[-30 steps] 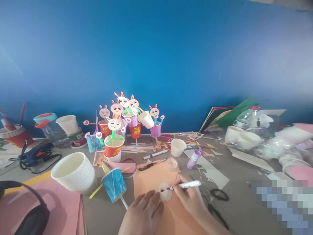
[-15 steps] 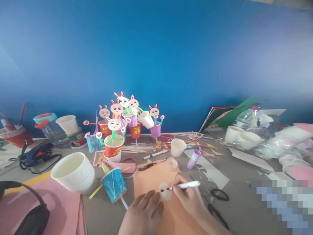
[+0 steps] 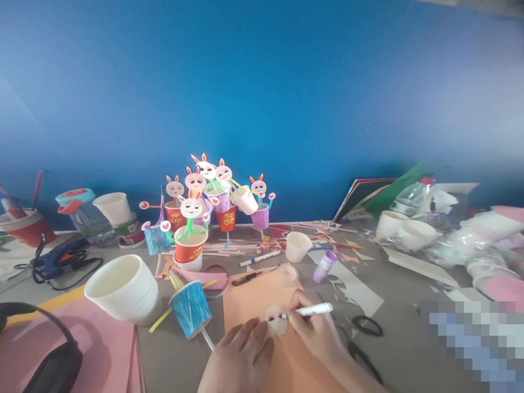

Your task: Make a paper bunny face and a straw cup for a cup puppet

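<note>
My right hand [image 3: 313, 330] grips a white marker [image 3: 309, 310], its tip resting on a small round paper face [image 3: 277, 321]. That face lies on an orange paper sheet [image 3: 254, 297] at the table's near edge. My left hand [image 3: 239, 357] lies flat on the orange sheet with its fingertips against the left rim of the paper face, fingers together and stretched out. A blue-coloured paper cup [image 3: 190, 308] on a straw lies tilted just left of my left hand.
A stack of white cups [image 3: 123, 289] stands at left, with several finished bunny cup figures [image 3: 204, 204] behind it. Tape roll [image 3: 287, 274], purple glue stick [image 3: 324, 266], a white cup [image 3: 297, 246], pens and paper scraps lie ahead. Scissors [image 3: 366, 327] lie right of my hand; headphones [image 3: 41, 349] at near left.
The marker in my right hand has shifted a little to the left over the paper face. My left hand has stayed put.
</note>
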The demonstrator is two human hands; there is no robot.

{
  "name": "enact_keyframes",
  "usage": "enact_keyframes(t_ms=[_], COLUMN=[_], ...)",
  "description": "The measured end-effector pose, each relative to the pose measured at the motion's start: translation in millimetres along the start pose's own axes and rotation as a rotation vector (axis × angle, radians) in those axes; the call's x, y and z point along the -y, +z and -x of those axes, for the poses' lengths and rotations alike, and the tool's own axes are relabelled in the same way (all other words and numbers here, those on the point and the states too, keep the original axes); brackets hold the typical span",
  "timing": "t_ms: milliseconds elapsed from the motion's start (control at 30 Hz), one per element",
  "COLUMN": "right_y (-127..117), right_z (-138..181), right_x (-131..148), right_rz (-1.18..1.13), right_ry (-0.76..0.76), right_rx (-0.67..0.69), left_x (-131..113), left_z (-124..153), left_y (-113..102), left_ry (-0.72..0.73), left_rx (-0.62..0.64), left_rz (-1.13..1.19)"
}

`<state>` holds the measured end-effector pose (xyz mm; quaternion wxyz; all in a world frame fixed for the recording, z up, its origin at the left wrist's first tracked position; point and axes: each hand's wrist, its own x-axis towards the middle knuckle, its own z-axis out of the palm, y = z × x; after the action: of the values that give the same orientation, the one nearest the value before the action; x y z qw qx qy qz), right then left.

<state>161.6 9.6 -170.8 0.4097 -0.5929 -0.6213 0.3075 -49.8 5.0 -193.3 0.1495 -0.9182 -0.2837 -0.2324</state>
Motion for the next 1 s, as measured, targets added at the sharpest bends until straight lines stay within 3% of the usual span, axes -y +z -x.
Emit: enact_keyframes(t_ms=[533, 767, 1000], right_y=[-1.0, -1.8, -1.2], right_z=[-0.4, 0.0, -0.8], right_x=[3.6, 7.9, 4.2], right_rz=[0.024, 0.012, 0.018], right_ry=[-0.013, 0.001, -0.017], right_rx=[-0.044, -0.043, -0.039], left_x=[-0.9, -0.9, -1.1], left_z=[-0.5, 1.9, -2.3], left_y=[0.9, 1.6, -1.1], left_ry=[-0.021, -0.009, -0.019], left_rx=[-0.062, 0.006, -0.055], left_rz=[0.003, -0.007, 0.003])
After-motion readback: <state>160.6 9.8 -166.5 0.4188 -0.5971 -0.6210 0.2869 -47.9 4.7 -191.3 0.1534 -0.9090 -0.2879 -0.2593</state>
